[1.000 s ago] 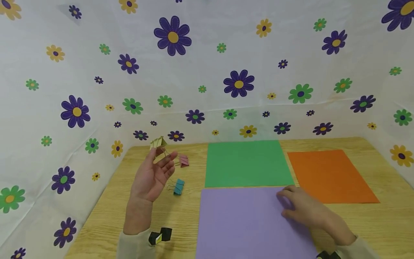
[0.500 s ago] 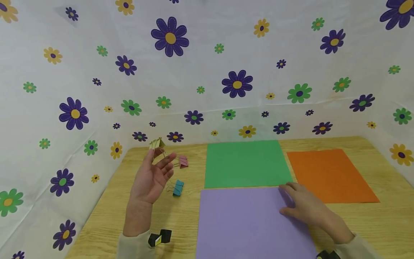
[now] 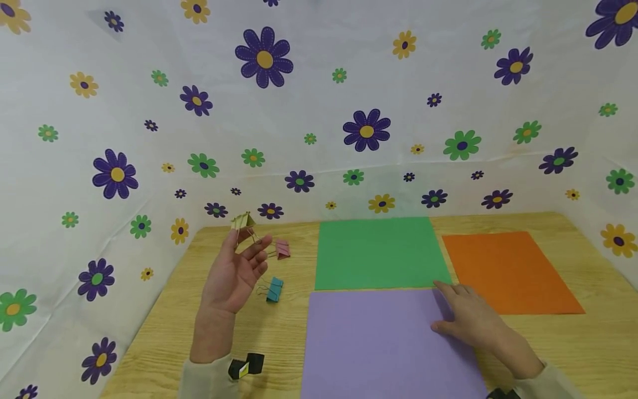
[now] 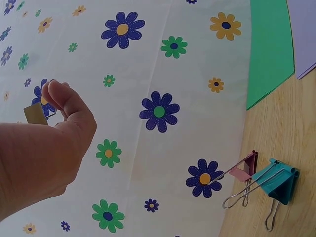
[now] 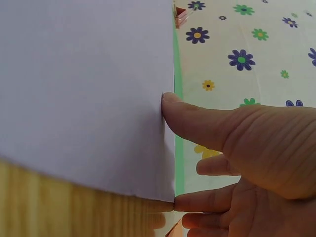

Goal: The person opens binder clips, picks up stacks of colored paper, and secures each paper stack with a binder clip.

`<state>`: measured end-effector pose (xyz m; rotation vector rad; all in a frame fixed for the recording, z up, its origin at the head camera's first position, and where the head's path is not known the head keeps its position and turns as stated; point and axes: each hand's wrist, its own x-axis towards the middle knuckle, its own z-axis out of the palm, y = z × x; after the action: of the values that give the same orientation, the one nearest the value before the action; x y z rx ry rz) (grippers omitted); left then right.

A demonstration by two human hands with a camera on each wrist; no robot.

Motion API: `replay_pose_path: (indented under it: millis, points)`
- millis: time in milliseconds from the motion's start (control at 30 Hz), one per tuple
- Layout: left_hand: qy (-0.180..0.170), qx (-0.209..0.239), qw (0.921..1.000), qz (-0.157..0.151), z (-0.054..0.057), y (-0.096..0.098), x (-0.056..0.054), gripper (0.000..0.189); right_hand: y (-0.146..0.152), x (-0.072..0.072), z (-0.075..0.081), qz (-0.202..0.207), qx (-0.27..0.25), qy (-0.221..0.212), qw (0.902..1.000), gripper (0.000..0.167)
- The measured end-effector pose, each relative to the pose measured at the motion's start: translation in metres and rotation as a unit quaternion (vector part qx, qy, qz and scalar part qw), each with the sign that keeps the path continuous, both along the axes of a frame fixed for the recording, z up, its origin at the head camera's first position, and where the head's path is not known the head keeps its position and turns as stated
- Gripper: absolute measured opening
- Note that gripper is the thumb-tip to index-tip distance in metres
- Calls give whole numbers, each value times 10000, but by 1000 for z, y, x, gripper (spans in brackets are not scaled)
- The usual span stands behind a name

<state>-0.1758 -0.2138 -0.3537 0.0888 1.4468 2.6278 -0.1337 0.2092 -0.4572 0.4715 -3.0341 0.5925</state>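
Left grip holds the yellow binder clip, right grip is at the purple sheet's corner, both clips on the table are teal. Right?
No: on the table, the nearer is a teal clip, but the other is a pink clip, per the head view. The rest holds: left grip on the yellow binder clip, right grip at a corner of the purple sheet.
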Motion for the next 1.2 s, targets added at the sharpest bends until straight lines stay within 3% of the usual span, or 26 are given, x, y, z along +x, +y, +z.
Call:
replay_pose_path:
  millis: [800, 1200]
  points:
    - [-138, -153, 9998, 61, -2, 2, 0, 30, -11, 8, 1, -177, 232, 381, 9988, 83]
    - [19, -83, 10000, 6, -2, 0, 0, 32, -10, 7, 0, -246, 221, 591, 9977, 85]
